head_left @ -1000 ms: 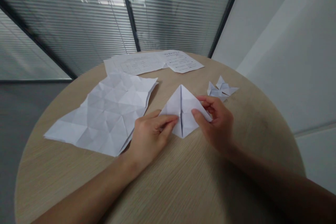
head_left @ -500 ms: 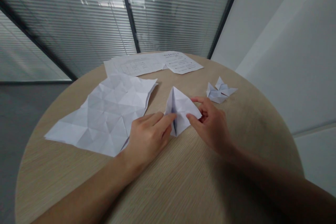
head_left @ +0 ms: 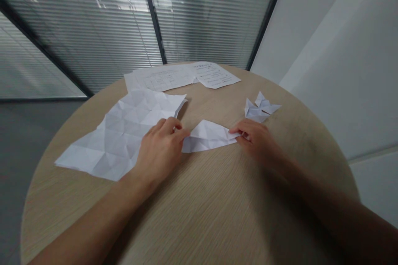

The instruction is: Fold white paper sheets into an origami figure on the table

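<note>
Left hand [head_left: 160, 149] curled down on the left end of a folded white paper triangle [head_left: 208, 136], right hand [head_left: 255, 140] in a narrow pinch on its right tip; paper lies flat between them on a round wooden table [head_left: 217, 215]. Creased paper sheet [head_left: 115, 140] touches left hand's side, small folded paper figure [head_left: 259, 107] sits right, printed sheets [head_left: 183, 75] farthest.

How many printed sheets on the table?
2: the left sheet and the right sheet, overlapping at the far edge of the table. More could be hidden underneath.

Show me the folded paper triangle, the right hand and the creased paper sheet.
Folded paper triangle [head_left: 207, 137], head view, its middle.
Right hand [head_left: 255, 140], head view, back of the hand.
Creased paper sheet [head_left: 105, 143], head view, its left part.
</note>
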Demonstrator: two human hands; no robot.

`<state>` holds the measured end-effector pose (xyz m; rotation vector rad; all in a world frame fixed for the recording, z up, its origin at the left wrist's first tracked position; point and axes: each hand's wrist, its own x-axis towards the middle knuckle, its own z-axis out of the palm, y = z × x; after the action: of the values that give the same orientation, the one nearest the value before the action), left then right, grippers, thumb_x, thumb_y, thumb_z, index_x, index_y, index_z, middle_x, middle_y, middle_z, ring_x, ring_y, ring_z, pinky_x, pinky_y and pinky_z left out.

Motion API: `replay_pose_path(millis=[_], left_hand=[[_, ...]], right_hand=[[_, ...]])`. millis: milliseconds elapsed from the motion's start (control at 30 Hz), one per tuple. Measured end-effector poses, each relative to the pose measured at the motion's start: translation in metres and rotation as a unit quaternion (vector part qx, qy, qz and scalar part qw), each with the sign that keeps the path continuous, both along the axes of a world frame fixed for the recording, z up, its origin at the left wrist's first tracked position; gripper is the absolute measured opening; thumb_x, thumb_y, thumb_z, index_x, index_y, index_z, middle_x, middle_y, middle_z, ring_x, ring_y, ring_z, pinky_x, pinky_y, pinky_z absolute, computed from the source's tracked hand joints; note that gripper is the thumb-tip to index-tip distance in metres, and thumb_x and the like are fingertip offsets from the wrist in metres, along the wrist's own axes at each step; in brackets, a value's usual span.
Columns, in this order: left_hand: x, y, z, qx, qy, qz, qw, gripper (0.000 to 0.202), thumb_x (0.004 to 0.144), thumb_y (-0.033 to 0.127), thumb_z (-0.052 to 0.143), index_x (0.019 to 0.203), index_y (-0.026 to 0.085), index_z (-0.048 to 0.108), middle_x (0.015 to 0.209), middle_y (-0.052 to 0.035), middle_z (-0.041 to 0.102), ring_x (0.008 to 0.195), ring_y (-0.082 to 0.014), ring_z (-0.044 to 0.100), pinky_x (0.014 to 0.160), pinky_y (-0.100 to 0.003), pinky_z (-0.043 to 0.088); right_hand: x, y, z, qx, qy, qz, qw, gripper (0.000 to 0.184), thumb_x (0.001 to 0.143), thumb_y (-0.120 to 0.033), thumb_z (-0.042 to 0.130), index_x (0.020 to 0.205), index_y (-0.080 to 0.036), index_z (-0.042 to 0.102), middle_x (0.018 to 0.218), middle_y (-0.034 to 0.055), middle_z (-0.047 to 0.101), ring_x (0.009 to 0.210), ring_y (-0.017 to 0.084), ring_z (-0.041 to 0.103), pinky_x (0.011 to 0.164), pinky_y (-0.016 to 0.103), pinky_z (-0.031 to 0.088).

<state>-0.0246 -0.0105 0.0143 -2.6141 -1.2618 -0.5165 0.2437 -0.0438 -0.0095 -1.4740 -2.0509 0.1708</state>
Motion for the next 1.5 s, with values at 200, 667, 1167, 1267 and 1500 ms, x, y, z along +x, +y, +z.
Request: replay_pose_path(millis=[200,667,1167,1267,1500], left_hand=[[0.002,0.001,0.003,-0.103,0.089,-0.108,0.985,0.023,0.081,0.007,0.050,0.085,0.016,0.070,0.089,-0.0097,0.067,0.084,-0.0253,0.061,0.078,-0.041,0.054],[-0.003,0.011,-0.010,-0.221,-0.035,-0.064,0.972,0.043,0.086,0.024,0.064,0.128,0.016,0.063,0.117,-0.0138,0.064,0.110,-0.0315,0.059,0.097,-0.050,0.051],[0.001,-0.001,0.008,-0.142,0.070,-0.137,0.978,0.014,0.087,0.024,0.059,0.084,0.015,0.069,0.090,-0.0089,0.068,0.088,-0.0275,0.063,0.084,-0.046,0.052],[-0.001,0.000,0.006,-0.170,0.027,-0.139,0.975,0.032,0.098,0.034,0.048,0.086,0.016,0.072,0.095,-0.0094,0.069,0.089,-0.0252,0.066,0.084,-0.043,0.054],[-0.005,0.009,-0.006,-0.176,0.016,-0.115,0.978,0.014,0.092,0.023,0.061,0.098,0.018,0.072,0.128,-0.0114,0.066,0.117,-0.0292,0.061,0.100,-0.048,0.051]], right_hand=[[0.009,0.000,-0.007,-0.040,-0.060,0.084,0.994,0.033,0.074,-0.001,0.053,0.094,-0.020,0.071,0.111,0.0099,0.071,0.107,0.025,0.065,0.096,0.041,0.048],[0.006,0.010,-0.007,-0.072,-0.042,0.047,0.995,0.038,0.077,-0.018,0.073,0.114,-0.016,0.068,0.110,0.0126,0.071,0.103,0.027,0.064,0.093,0.044,0.047],[0.017,-0.002,0.010,-0.045,-0.090,0.147,0.984,0.006,0.074,-0.013,0.072,0.078,-0.017,0.072,0.089,0.0070,0.069,0.087,0.022,0.061,0.080,0.034,0.045],[0.016,-0.003,0.012,-0.088,-0.064,0.134,0.985,0.012,0.083,-0.027,0.070,0.076,-0.018,0.072,0.096,0.0084,0.070,0.091,0.023,0.064,0.085,0.037,0.046],[0.018,0.006,-0.004,-0.080,-0.030,0.040,0.995,0.001,0.078,-0.017,0.066,0.077,-0.018,0.066,0.118,0.0130,0.065,0.088,0.021,0.064,0.083,0.037,0.048]])
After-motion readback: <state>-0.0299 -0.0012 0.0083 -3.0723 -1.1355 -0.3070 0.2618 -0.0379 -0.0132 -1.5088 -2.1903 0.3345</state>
